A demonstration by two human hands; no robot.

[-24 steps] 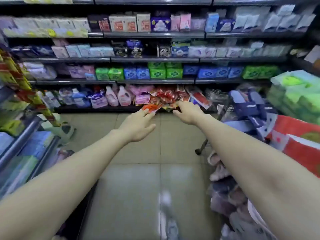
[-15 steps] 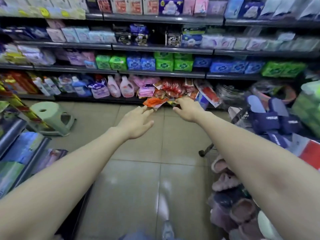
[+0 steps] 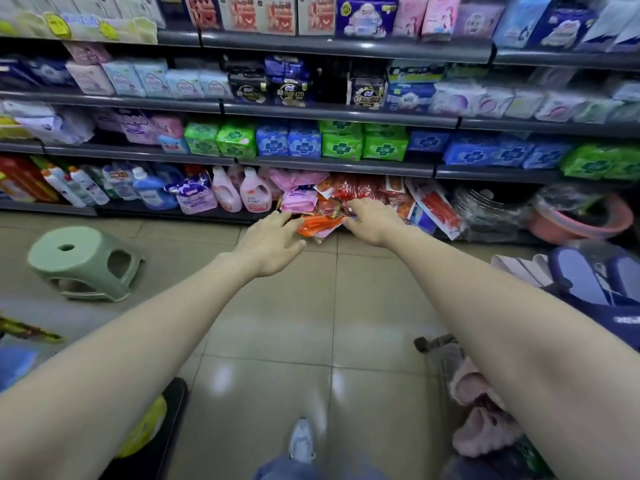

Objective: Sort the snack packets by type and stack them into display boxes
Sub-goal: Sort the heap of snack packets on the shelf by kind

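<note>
In the head view, the right hand [image 3: 372, 220] grips a bunch of red and orange snack packets [image 3: 332, 202], held out in front of the bottom shelf [image 3: 48, 206], apparently gathered for sorting. The left hand [image 3: 273, 242], fingers loosely spread, touches the orange packet [image 3: 317, 226] at the bunch's lower edge, likely steadying it. No display box is in sight.

glossy floor tiles [image 3: 301, 341], matt plastic stool [image 3: 83, 263]

The tiled floor [image 3: 277, 306] carries a green stool [image 3: 83, 265] at 9 o'clock. At 12 o'clock the bottom shelf [image 3: 69, 210] holds a heap of red and orange snack packets [image 3: 360, 195], with pink detergent bottles [image 3: 254, 194] just beside the heap, at its 9 o'clock.
</note>
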